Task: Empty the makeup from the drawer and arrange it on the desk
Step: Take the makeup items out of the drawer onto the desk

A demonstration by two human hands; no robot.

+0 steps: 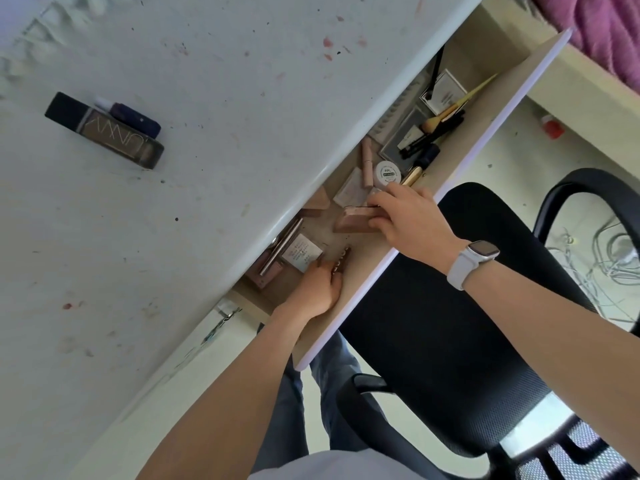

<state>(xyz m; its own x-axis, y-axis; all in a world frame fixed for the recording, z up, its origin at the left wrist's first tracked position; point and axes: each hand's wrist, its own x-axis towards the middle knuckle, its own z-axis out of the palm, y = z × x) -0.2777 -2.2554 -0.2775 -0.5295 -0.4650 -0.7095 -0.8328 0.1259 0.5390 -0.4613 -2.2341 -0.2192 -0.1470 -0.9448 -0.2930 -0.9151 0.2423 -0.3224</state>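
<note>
Both my hands are inside the open drawer. My right hand grips a pink palette there, fingers curled on its end. My left hand pinches a small ribbed tube near the drawer's front. On the worktop a dark palette lies, with a purple bottle just beside it.

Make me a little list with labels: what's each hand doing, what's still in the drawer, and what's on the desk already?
left hand: in the drawer, fingers on a small bronze tube
right hand: grips a pink palette
still in drawer: round white jar, brushes, pink tubes
on desk: dark palette box, navy bottle
</note>
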